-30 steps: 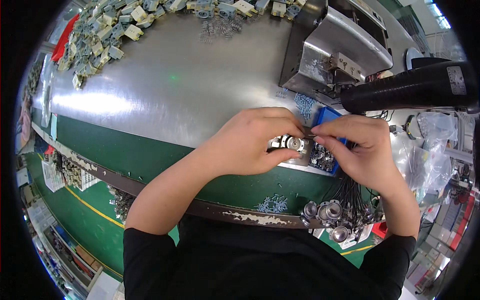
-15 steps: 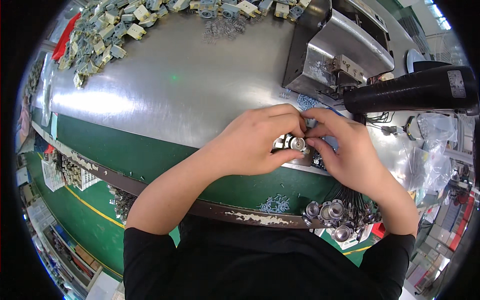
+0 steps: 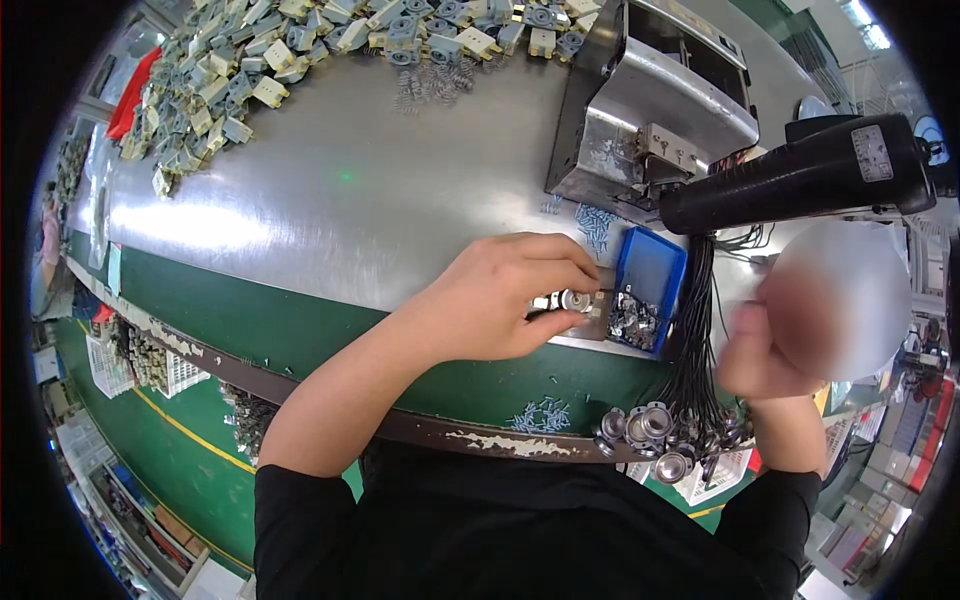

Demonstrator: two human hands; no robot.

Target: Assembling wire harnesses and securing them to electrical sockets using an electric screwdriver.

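My left hand (image 3: 500, 295) is closed at the edge of the metal worktop, fingers and thumb around a small round metal part (image 3: 572, 300). The fingers cover some of this shiny piece. Beside its fingertips stands a blue tray (image 3: 677, 290) with small metal pieces (image 3: 632, 320) in it. To the right, beyond a bundle of black cables (image 3: 697, 330), is my right hand (image 3: 755, 360). A pale, blurred round patch hides most of its fingers, so its grip does not show.
Grey plastic parts (image 3: 235, 80) lie heaped at the far left, with springs (image 3: 435, 85) nearby. A metal machine (image 3: 670, 95) and a black cylindrical tool (image 3: 790, 180) stand at the right. Screws (image 3: 543, 415) lie on the green strip, beside cabled round metal parts (image 3: 655, 422).
My right hand has left the metal part and moved right, past the blue tray and cables. The left hand keeps hold of the part. The whole view has shifted slightly.
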